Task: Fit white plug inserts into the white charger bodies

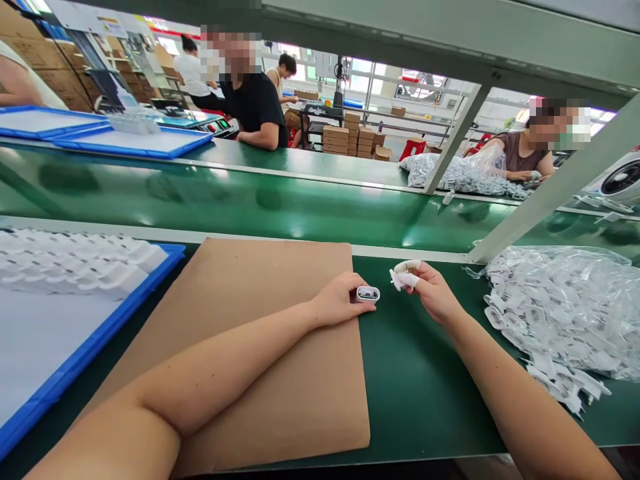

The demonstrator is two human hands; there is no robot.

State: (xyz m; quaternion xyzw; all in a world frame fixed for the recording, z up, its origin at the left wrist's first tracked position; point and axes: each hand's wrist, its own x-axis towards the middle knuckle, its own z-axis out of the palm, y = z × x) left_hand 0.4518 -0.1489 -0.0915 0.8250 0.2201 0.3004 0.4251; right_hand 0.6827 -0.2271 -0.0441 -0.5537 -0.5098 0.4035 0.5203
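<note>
My left hand (340, 300) rests on the right edge of a brown cardboard sheet (260, 347), its fingers closed round a small white plug-like part (368, 294) whose open end faces me. My right hand (430, 288) hovers just to the right over the green bench, pinching a small piece of clear plastic wrap (400, 279); its forefinger wears a white finger cot. The two hands are a few centimetres apart.
A heap of white parts in clear bags (560, 320) lies at the right. A blue tray (75, 333) with rows of white parts sits at the left. Beyond runs a green conveyor (250, 200). Other people work across it; slanted frame struts (545, 200) cross at right.
</note>
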